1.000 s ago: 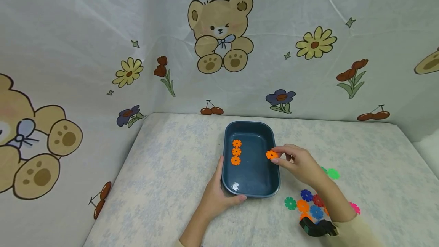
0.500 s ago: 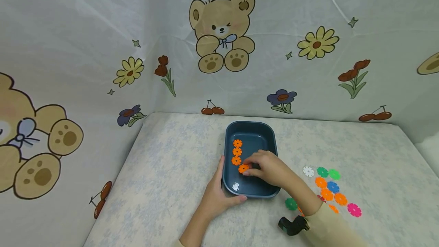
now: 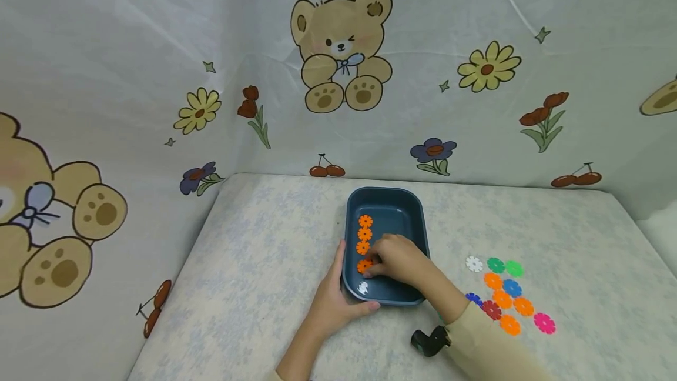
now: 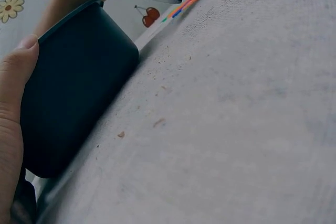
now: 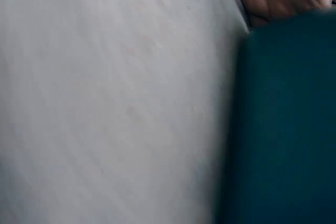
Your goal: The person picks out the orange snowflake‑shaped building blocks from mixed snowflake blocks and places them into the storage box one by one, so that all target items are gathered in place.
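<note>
A dark blue tray [image 3: 386, 191] stands on the table and holds a column of three orange flower discs [image 3: 364, 234]. Just below them on the tray floor lies a fourth orange disc [image 3: 362, 266], pinched by the fingertips of my right hand [image 3: 395, 260], which reaches in over the right rim. My left hand [image 3: 335, 298] grips the tray's near left corner, thumb up along the left wall. The left wrist view shows that thumb [image 4: 13, 103] against the tray's outer wall [image 4: 73, 87]. The right wrist view is blurred and shows only the tray wall [image 5: 283, 129] and the table.
Several loose flower discs lie to the tray's right: white [image 3: 474, 264], green [image 3: 513, 268], orange [image 3: 493, 280], blue [image 3: 511, 287], pink [image 3: 544, 323]. A black wrist camera [image 3: 428, 341] sits on the right forearm. Printed cloth walls close in the back and left.
My right hand carried an orange disc from the tray's right rim down and left into the tray, to the foot of the orange column. The left hand stayed on the tray.
</note>
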The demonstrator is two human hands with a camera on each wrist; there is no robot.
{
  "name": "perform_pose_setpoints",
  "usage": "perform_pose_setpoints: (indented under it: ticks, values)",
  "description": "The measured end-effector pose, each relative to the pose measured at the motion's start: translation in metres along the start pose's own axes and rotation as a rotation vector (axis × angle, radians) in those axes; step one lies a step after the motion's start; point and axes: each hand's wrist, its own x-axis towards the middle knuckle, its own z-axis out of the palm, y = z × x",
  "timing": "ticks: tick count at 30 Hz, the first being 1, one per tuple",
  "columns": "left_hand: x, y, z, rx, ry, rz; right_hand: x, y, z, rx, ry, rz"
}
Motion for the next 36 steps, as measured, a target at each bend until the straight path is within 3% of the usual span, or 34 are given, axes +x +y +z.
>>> perform_pose_setpoints:
  ticks: [12, 17, 20, 24, 28, 36]
  values:
    - [0.002, -0.001, -0.001, -0.01, 0.007, 0.008, 0.005, -0.002, 0.005, -0.037, 0.092, 0.084]
    - [0.001, -0.001, 0.0, -0.01, 0.006, 0.011, 0.001, -0.002, -0.001, -0.037, 0.114, 0.048]
    - [0.001, -0.002, 0.0, -0.002, 0.007, 0.015, -0.009, -0.002, -0.015, -0.012, 0.174, 0.022]
    - [0.001, -0.002, 0.001, 0.009, 0.014, 0.015, -0.033, 0.007, -0.042, 0.02, 0.273, 0.067]
    - [0.001, -0.001, 0.001, 0.012, 0.018, 0.003, -0.068, 0.031, -0.063, -0.001, 0.298, 0.186]
    - [0.0, -0.001, 0.001, 0.012, 0.018, -0.005, -0.14, 0.088, -0.066, 0.071, 0.069, 0.483]
